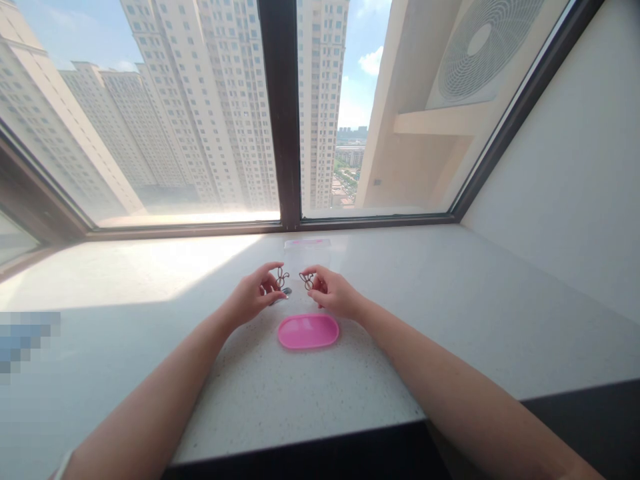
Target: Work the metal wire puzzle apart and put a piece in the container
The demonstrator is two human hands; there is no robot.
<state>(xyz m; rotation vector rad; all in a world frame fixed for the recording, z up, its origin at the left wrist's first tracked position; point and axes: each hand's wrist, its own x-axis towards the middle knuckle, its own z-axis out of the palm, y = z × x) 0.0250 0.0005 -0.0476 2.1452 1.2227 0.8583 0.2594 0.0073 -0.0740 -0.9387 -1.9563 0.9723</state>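
Note:
My left hand [250, 295] pinches a small dark looped wire piece [281, 277] upright between thumb and fingers. A shiny silvery item [287, 292] shows at the left thumb; I cannot tell whether it is held or lies on the sill. Across a small gap, my right hand [337, 292] grips a similar looped wire piece [307, 281], also by thumb and fingertips. The two pieces face each other without touching. Just in front of the hands, an oval pink tray [309, 332] rests on the speckled white surface.
Behind the hands lies a clear plastic box or lid [307, 245] with pink marks, close to the window frame [290, 225]. The white sill [280, 400] ends at a dark front edge. A white wall [565, 200] rises at right. A pixelated blue patch [25, 333] is at left.

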